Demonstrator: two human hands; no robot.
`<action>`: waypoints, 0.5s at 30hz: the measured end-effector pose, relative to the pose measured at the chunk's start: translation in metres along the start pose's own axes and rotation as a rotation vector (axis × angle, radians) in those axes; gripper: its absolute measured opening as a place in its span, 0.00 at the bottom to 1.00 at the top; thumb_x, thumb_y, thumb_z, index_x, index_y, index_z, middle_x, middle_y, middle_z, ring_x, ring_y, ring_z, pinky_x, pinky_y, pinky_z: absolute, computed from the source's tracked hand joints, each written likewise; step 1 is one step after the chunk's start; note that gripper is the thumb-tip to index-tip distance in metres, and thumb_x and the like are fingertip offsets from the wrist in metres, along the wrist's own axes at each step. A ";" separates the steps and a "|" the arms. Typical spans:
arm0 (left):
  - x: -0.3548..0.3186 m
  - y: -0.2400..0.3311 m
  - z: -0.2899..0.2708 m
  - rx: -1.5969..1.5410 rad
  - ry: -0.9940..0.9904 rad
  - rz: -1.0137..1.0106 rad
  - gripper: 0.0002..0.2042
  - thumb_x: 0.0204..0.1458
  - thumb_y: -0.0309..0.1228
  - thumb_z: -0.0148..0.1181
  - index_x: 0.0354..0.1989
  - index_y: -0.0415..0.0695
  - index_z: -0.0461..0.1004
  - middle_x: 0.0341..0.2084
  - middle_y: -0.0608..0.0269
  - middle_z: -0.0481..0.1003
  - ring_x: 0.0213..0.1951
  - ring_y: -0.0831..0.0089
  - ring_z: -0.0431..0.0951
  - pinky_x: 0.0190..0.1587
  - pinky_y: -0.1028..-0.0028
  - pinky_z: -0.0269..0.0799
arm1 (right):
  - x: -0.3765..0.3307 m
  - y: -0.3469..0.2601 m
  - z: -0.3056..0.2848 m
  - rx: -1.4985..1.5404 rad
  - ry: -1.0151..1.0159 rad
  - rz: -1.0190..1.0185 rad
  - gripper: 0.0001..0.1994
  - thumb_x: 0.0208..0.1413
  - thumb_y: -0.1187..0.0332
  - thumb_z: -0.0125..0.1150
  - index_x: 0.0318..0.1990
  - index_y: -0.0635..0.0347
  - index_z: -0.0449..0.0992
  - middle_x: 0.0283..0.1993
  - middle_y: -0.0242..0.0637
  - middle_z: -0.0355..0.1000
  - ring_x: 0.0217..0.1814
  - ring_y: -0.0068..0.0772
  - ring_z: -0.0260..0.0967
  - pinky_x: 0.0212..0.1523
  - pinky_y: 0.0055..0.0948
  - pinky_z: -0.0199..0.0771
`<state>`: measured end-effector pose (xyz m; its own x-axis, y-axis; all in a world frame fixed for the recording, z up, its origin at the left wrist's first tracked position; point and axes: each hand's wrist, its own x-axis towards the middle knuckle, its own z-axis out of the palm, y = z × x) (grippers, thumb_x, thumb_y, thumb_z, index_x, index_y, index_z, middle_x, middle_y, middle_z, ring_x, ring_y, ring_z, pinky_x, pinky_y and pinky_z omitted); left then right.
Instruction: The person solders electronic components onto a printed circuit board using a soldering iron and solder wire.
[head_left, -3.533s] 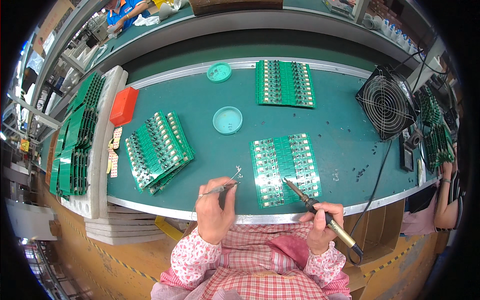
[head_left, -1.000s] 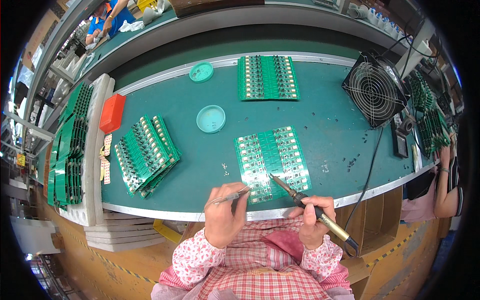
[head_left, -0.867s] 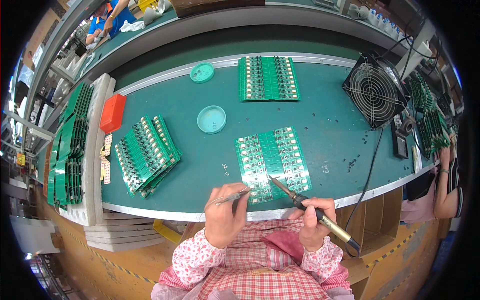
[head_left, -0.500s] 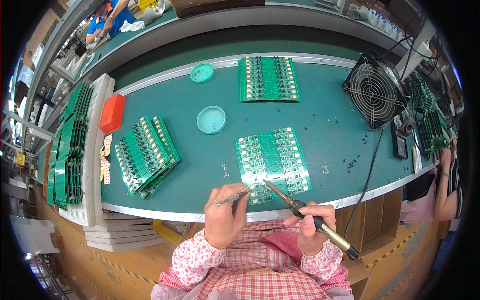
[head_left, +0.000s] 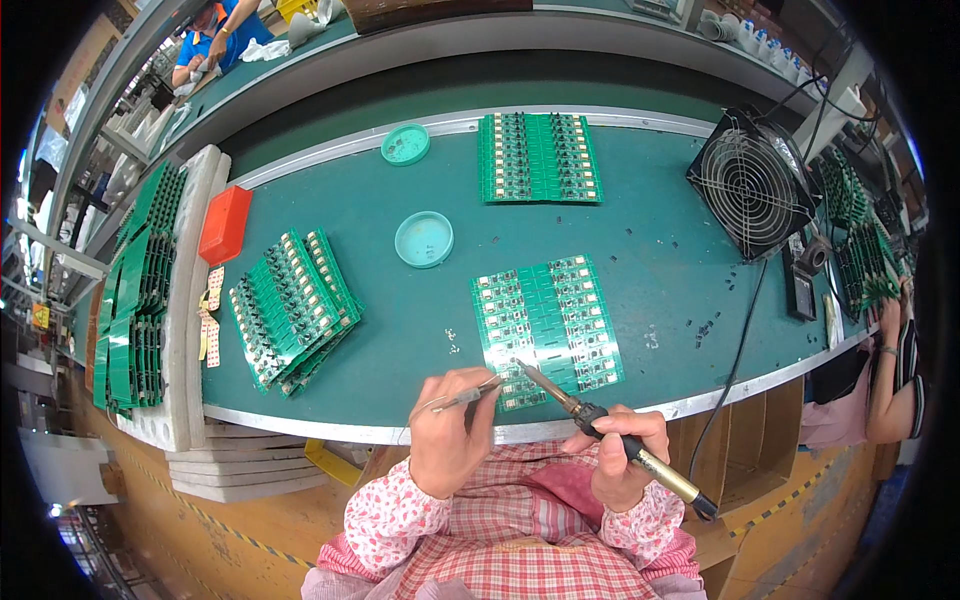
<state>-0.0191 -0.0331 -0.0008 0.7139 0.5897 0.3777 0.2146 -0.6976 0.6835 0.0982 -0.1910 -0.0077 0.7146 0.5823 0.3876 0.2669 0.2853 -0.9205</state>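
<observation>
Pinching a thin tool [head_left: 464,397], the nearly closed left hand [head_left: 450,428] is hovering by the front-left corner of the board [head_left: 547,318]; the right hand [head_left: 622,458] is clasping an iron [head_left: 590,414], tip over the board — lying just beyond both, near the bench [head_left: 365,370] front edge.

Whether the soldering iron [head_left: 588,412] touches the board [head_left: 545,318] seems unclear.

Near the front edge of the tabletop [head_left: 340,200]: two hands [head_left: 450,422], one iron [head_left: 590,412], one thin tool [head_left: 464,397], one board [head_left: 546,332]. Toward the left edge: one board pile [head_left: 293,313], one red bin [head_left: 225,225]. Toward the far edge: one board stack [head_left: 540,158], two dishes [head_left: 424,240]. Far right corner: one fan [head_left: 750,185].
</observation>
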 end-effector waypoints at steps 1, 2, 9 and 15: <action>0.000 0.000 0.000 0.000 0.000 -0.001 0.10 0.50 0.17 0.63 0.41 0.39 0.75 0.37 0.54 0.79 0.38 0.57 0.79 0.42 0.66 0.73 | -0.001 0.001 0.000 0.000 -0.001 0.001 0.07 0.62 0.69 0.58 0.42 0.61 0.70 0.23 0.40 0.77 0.26 0.31 0.81 0.24 0.25 0.77; 0.000 0.000 0.000 0.000 0.001 -0.003 0.10 0.50 0.17 0.63 0.41 0.39 0.75 0.37 0.54 0.79 0.38 0.57 0.79 0.42 0.66 0.73 | -0.001 0.001 -0.001 -0.024 -0.004 0.006 0.06 0.62 0.69 0.58 0.41 0.61 0.70 0.22 0.40 0.77 0.25 0.30 0.81 0.24 0.25 0.76; 0.000 0.000 0.000 -0.006 0.003 0.001 0.10 0.50 0.17 0.64 0.41 0.39 0.76 0.37 0.55 0.79 0.37 0.57 0.79 0.42 0.66 0.73 | -0.010 0.008 -0.006 -0.079 -0.013 0.135 0.06 0.61 0.69 0.58 0.39 0.61 0.71 0.22 0.38 0.77 0.23 0.26 0.79 0.25 0.24 0.76; -0.001 -0.002 0.001 -0.006 0.009 0.007 0.10 0.50 0.17 0.64 0.41 0.40 0.76 0.37 0.55 0.79 0.37 0.57 0.79 0.41 0.66 0.73 | -0.004 0.007 -0.004 -0.165 -0.094 0.083 0.05 0.60 0.71 0.60 0.39 0.62 0.71 0.24 0.36 0.79 0.24 0.27 0.79 0.26 0.25 0.77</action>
<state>-0.0193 -0.0326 -0.0027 0.7091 0.5887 0.3881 0.2059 -0.6992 0.6846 0.1000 -0.1939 -0.0158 0.6769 0.6694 0.3062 0.3179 0.1093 -0.9418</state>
